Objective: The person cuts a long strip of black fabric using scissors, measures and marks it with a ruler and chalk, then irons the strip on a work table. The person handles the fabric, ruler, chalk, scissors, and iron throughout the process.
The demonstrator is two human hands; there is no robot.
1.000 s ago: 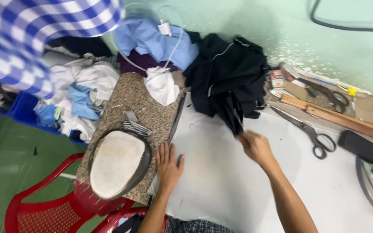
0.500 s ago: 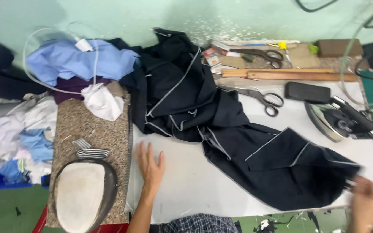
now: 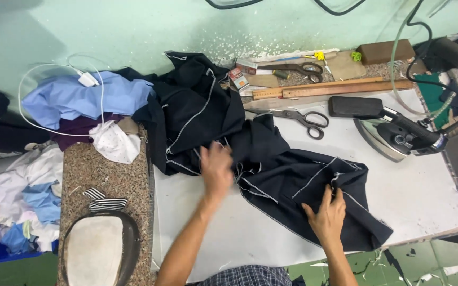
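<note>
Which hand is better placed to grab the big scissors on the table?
Probably the right hand. It rests on the dark cloth below the scissors, on their side. The left hand lies farther left, blurred, on the bunched cloth.

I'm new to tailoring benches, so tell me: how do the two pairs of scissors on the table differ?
The nearer scissors lie on the white table top, beside the dark garment; the farther scissors lie at the back among clutter, beyond the wooden ruler. The nearer scissors look longer, with pale bare blades, while the farther scissors look darker. Both lie flat, untouched, with dark handles pointing right.
</note>
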